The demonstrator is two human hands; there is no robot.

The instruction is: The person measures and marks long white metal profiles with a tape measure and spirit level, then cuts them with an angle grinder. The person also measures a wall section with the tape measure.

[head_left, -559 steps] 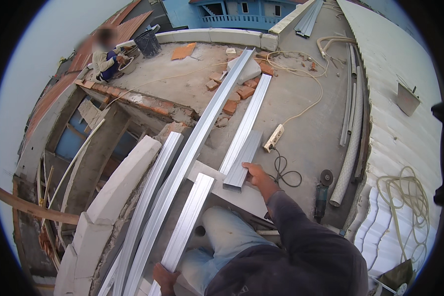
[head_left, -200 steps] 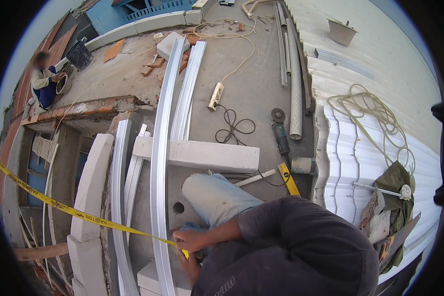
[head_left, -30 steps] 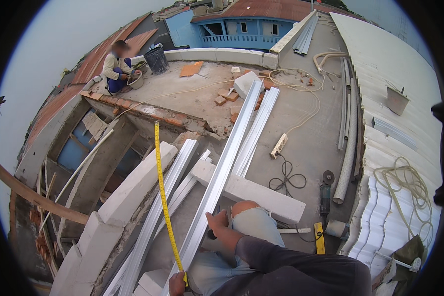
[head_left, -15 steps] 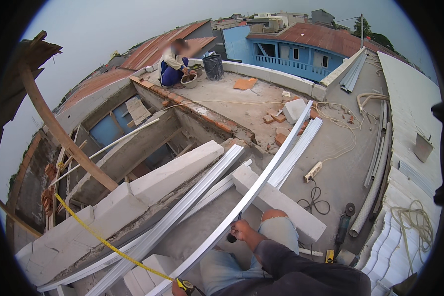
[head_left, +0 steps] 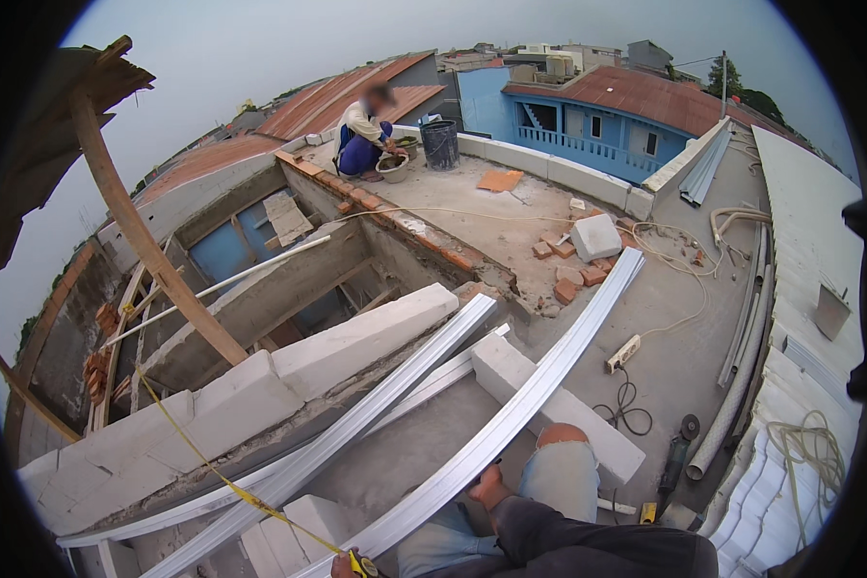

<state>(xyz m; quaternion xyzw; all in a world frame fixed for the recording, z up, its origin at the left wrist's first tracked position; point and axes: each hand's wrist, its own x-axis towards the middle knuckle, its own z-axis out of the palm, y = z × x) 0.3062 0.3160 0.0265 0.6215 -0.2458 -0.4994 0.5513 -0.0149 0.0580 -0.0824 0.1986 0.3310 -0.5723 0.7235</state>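
My left hand (head_left: 341, 566), mostly cut off by the lower edge, is closed around a yellow-and-black tape measure (head_left: 363, 564). Its yellow blade (head_left: 223, 479) runs out to the far left, over the white block wall. Long silvery metal channels (head_left: 539, 380) lie close together across a white block (head_left: 573, 409), stretching past my knees. Beside their right edge is my right hand (head_left: 492, 487), its fingers curled and partly hidden; a small dark thing shows at them, too unclear to name. More metal channels (head_left: 385, 371) lie to the left, along the wall.
Beyond the block wall (head_left: 250, 390) are deep openings crossed by timber. At the back a co-worker (head_left: 361, 135) crouches by a bucket (head_left: 392, 168). On my right are an angle grinder (head_left: 679, 453), a power strip (head_left: 623, 354) and pipes (head_left: 732, 385). Broken bricks (head_left: 573, 275) lie ahead.
A metal channel that stood apart, raised above the others, now lies against them. My right hand has moved slightly lower beside it. The tape's blade has twisted, and the view has shifted.
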